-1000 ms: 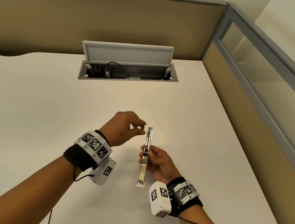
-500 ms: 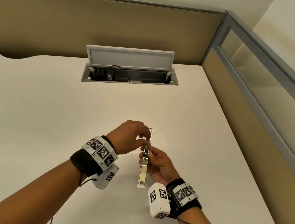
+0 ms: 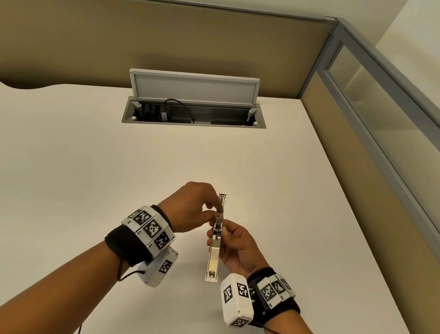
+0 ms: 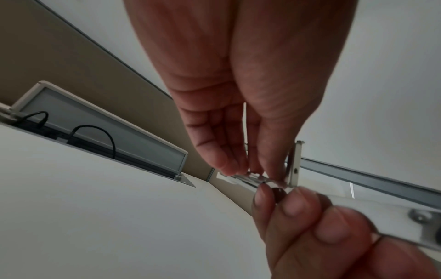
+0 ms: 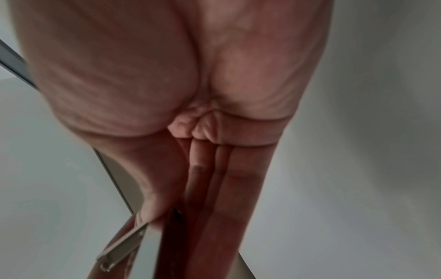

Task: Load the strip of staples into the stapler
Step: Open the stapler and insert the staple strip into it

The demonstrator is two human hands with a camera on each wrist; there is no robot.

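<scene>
My right hand [image 3: 236, 245] grips an opened white and metal stapler [image 3: 214, 251] by its middle, above the desk, with its metal arm [image 3: 222, 203] pointing away from me. My left hand [image 3: 213, 213] pinches the small strip of staples [image 4: 248, 175] between thumb and fingers and holds it against the stapler's metal channel near the hinge. My fingertips hide most of the strip. In the left wrist view the raised metal arm [image 4: 294, 166] stands just right of my left fingers [image 4: 229, 162]. The right wrist view shows my palm and a metal part of the stapler [image 5: 124, 243].
The white desk [image 3: 79, 181] ends at an edge on the right [image 3: 365, 259]. At the back, an open cable hatch [image 3: 193, 123] holds plugs and a black cable, its lid [image 3: 194, 87] raised. Tan partition walls [image 3: 144, 40] close the back and right.
My left hand has moved right with the staples, from beside the stapler onto its channel. My right hand has kept the stapler in nearly the same place.
</scene>
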